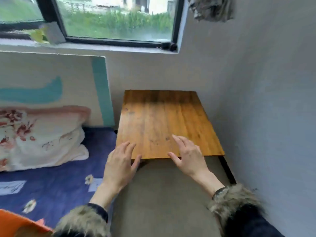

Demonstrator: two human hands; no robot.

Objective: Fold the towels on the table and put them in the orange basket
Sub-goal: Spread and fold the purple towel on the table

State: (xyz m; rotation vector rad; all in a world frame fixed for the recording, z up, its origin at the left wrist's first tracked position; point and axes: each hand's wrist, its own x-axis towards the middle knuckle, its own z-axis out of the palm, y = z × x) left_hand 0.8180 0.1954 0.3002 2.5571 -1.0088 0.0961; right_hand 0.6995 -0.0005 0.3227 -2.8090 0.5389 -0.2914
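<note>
Both your hands hover over the near edge of the surface (164, 120), left hand (119, 164) and right hand (189, 156) spread flat, holding nothing; basket (18, 223) sits way off left.

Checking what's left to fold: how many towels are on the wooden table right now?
0. The brown wooden table shows only bare top. The orange basket at the lower left is mostly out of frame, so towels there would be hidden.

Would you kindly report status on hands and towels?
Both hands, left and right, open over table. No towels visible. Orange basket lower left.
</note>
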